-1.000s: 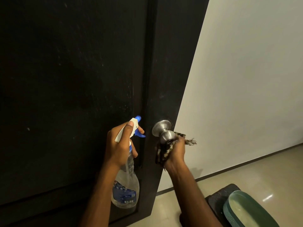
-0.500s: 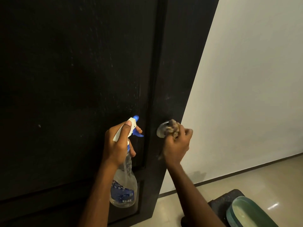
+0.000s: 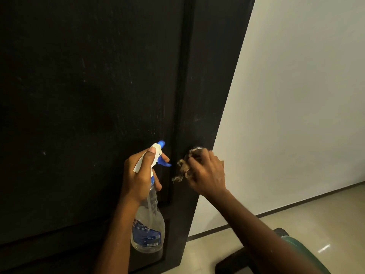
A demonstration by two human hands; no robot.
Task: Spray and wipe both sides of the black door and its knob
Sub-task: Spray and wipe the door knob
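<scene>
Black door (image 3: 79, 95): left hand (image 3: 138, 175) grips upright spray bottle (image 3: 148, 230), nozzle doorward; right hand (image 3: 207, 173) clutches cloth (image 3: 180, 171) on knob (image 3: 198, 148).

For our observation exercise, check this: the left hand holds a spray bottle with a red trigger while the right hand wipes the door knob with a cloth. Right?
No: the head view shows the trigger is blue, not red. The left hand does hold the spray bottle, and the right hand wipes the door knob with a cloth.
</scene>
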